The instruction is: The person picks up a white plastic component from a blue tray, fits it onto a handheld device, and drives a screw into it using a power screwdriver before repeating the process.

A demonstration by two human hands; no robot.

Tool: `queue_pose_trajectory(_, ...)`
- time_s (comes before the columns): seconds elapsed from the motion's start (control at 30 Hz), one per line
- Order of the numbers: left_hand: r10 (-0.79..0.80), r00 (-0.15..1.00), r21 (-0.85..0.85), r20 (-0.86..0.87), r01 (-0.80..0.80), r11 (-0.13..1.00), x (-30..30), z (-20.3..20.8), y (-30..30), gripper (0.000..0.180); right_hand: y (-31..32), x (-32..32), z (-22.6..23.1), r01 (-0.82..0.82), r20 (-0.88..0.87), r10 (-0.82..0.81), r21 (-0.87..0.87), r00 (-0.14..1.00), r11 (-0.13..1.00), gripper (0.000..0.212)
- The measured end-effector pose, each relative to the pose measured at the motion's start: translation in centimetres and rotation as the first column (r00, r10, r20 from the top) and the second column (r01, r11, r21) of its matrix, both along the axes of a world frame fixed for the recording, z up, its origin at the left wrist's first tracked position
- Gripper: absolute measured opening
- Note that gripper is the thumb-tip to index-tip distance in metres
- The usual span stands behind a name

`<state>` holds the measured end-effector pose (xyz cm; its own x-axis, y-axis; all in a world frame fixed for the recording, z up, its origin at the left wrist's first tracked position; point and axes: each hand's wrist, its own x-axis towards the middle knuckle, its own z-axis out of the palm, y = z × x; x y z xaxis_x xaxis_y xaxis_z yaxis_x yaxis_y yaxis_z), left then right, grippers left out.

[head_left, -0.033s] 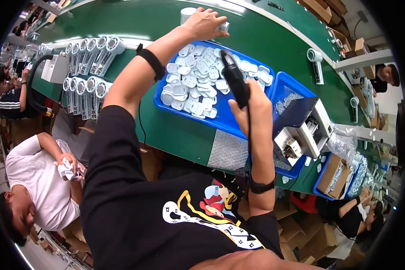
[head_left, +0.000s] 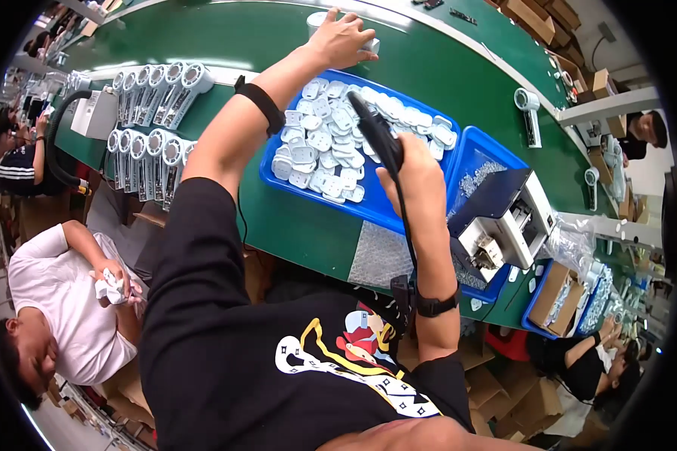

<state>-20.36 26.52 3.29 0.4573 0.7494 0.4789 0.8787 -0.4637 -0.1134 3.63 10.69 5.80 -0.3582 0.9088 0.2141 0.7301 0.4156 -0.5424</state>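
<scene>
My left hand [head_left: 341,40] reaches to the far side of the green bench. Its fingers are curled over a white handheld fan [head_left: 317,21], which lies on the bench and is mostly hidden beneath the palm. Closer to me, my right hand [head_left: 420,174] grips a black electric screwdriver [head_left: 377,134] with a cable trailing down from it. The screwdriver is held over a blue tray [head_left: 274,179] heaped with flat white plastic covers [head_left: 329,139], its tip pointing up and to the left, apart from the fan.
Two rows of half-assembled fans [head_left: 152,94] stand at the left. Right of the tray are a second blue tray [head_left: 496,143] with small screws and a dark-topped screw feeder [head_left: 496,197]. Bubble wrap [head_left: 384,252] lies at the near edge. A seated person [head_left: 68,301] works at lower left.
The screwdriver and my right hand have shifted left, and the tool's tip leans further that way. My left hand stays at the fan.
</scene>
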Motion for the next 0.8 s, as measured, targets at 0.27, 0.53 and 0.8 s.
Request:
queue_pose_trajectory(0.27, 0.619, 0.689, -0.148, 0.377, -0.615, 0.774, -6.4, 3.8, -19.3, 0.071, 2.9, -2.4, -3.1, 0.023, 0.170, -0.021, -0.012, 0.985, 1.000, 0.049)
queue_pose_trajectory(0.53, 0.795, 0.567, -0.301, 0.214, -0.736, 0.606, -11.0, -3.3, -38.2, 0.059, 1.8, -1.2, 1.0, 0.007, -0.238, -0.022, -0.064, 0.971, 0.998, 0.049)
queue_pose_trajectory(0.8, 0.323, 0.151, -0.355, 0.934, 0.284, 0.891, 0.1, 2.9, -33.3, 0.061, -8.2, 4.4, 5.6, -0.310, -0.715, -0.272, -0.569, 0.644, 0.762, 0.057)
